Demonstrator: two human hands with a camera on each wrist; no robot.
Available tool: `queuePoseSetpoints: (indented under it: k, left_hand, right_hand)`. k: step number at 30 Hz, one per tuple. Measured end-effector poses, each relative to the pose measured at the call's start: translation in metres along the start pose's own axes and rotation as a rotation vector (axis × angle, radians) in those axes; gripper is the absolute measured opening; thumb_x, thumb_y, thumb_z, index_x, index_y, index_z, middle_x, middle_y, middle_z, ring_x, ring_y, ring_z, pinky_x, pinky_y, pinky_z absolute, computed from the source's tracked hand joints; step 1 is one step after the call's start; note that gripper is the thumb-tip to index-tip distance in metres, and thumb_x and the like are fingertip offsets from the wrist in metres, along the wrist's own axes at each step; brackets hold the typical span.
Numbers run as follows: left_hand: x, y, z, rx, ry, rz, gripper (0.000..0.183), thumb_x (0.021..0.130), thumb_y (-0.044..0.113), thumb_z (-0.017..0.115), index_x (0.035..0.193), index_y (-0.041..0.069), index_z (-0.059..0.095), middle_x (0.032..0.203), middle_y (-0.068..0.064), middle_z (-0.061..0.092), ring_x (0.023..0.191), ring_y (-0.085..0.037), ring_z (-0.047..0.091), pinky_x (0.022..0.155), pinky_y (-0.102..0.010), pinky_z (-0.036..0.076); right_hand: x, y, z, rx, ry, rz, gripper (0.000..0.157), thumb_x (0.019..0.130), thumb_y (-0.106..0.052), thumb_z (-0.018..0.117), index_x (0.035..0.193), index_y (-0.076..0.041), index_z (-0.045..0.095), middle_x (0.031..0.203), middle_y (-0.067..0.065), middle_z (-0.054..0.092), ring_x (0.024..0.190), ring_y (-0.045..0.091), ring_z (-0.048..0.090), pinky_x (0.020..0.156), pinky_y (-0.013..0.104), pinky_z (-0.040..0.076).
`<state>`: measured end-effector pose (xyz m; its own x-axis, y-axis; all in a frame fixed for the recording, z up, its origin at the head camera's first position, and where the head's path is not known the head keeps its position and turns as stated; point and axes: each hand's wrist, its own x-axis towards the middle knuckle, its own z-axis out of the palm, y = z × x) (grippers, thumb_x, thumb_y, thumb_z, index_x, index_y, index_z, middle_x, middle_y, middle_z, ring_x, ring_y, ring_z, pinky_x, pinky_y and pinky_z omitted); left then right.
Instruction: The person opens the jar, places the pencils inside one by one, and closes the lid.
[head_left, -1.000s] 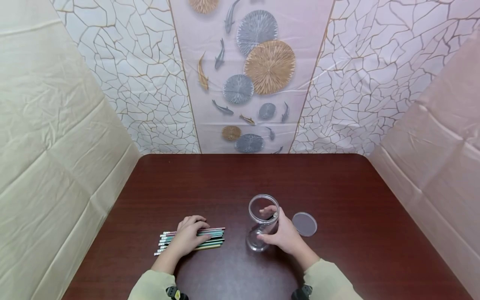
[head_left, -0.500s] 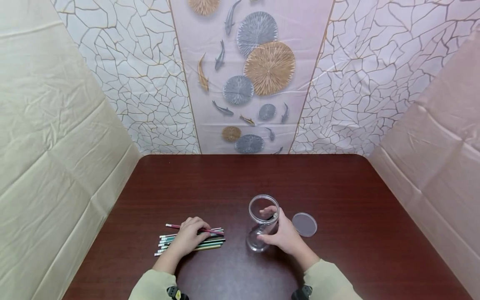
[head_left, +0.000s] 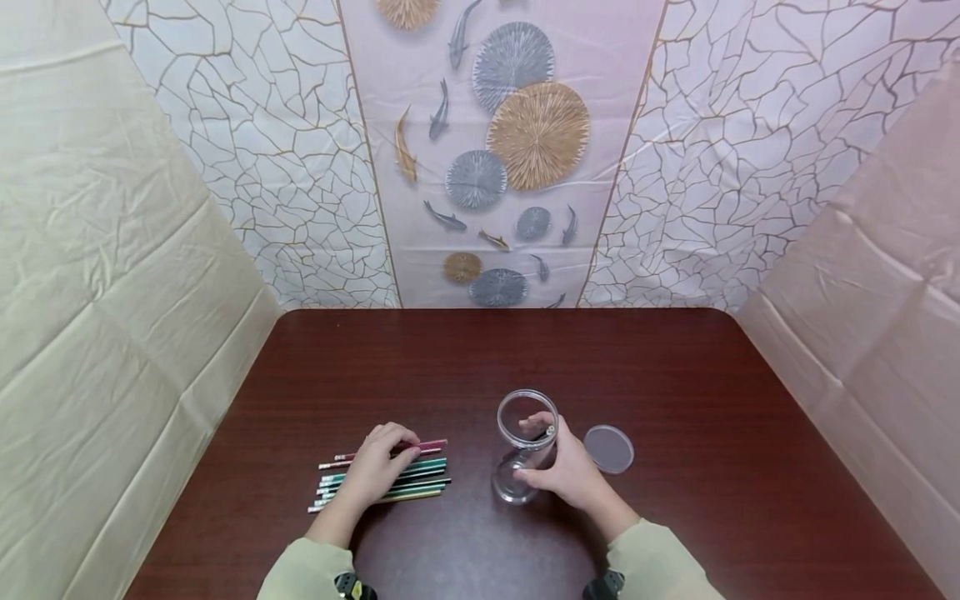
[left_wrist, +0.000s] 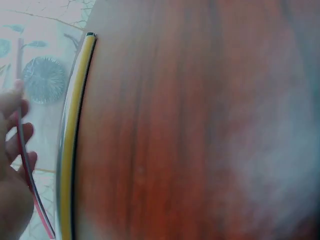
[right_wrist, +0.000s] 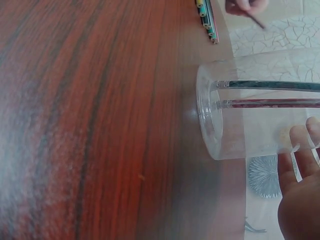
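Observation:
My left hand (head_left: 377, 467) pinches a red pencil (head_left: 433, 443) between thumb and fingers. In the left wrist view that pencil (left_wrist: 26, 169) runs along the fingers, off the table. Beneath the hand several eraser-tipped pencils (head_left: 423, 478), green, dark and yellow, lie roughly side by side, partly covered by it. My right hand (head_left: 567, 477) grips the side of a clear jar (head_left: 504, 487), which stands upright with its mouth uncovered. Through its wall, the right wrist view shows a dark green pencil (right_wrist: 270, 85) and a red pencil (right_wrist: 272, 103) inside.
A round clear lid (head_left: 609, 449) lies flat on the dark brown table (head_left: 480, 358), to the right of the jar. Pale cloth walls (head_left: 172, 350) flank both sides, and a patterned backdrop (head_left: 480, 242) hangs behind the far edge.
My left hand has separated a red pencil from the row, and it now sits farther from the others, pinched near the fingertips. The right hand and jar have stayed in place.

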<state>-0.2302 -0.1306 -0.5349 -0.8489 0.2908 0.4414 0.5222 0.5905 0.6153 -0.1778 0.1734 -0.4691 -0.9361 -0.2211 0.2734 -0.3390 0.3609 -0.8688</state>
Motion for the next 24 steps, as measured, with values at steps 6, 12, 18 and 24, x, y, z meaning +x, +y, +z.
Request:
queuePoseSetpoints:
  k: [6,12,18,24]
  left_hand:
    - [0.014,0.016,-0.011,-0.150,0.176,-0.068,0.012,0.083,0.004,0.069,0.091,0.012,0.066,0.092,0.004,0.061,0.087,-0.012,0.057,0.075,-0.030,0.049]
    - [0.025,0.037,-0.021,-0.293,0.303,-0.234,0.011,0.087,0.007,0.066,0.097,0.005,0.063,0.091,-0.005,0.063,0.083,-0.011,0.057,0.075,-0.024,0.046]
    - [0.037,0.060,-0.029,-0.457,0.392,-0.258,0.013,0.086,0.000,0.064,0.099,-0.003,0.061,0.089,-0.005,0.062,0.082,-0.006,0.055,0.075,-0.018,0.044]
    - [0.044,0.085,-0.037,-0.582,0.513,-0.219,0.015,0.085,-0.006,0.062,0.099,-0.009,0.058,0.084,0.009,0.062,0.078,-0.002,0.057,0.065,-0.015,0.045]
  right_hand:
    - [0.000,0.000,-0.002,0.010,-0.002,0.004,0.068,0.063,-0.002,0.083,0.118,0.006,0.044,0.116,0.015,0.060,0.101,0.032,0.059,0.092,0.019,0.036]
    - [-0.001,0.000,0.000,0.019,-0.009,-0.006,0.068,0.063,-0.002,0.083,0.119,0.007,0.044,0.117,0.019,0.059,0.093,0.012,0.060,0.090,0.019,0.039]
    - [-0.001,-0.001,0.000,0.019,-0.003,-0.008,0.068,0.063,-0.002,0.082,0.118,0.007,0.044,0.117,0.022,0.058,0.102,0.022,0.058,0.090,0.019,0.037]
    - [-0.001,0.006,0.001,0.023,-0.006,-0.007,0.068,0.063,-0.002,0.082,0.119,0.007,0.044,0.117,0.023,0.058,0.093,0.029,0.061,0.088,0.022,0.041]
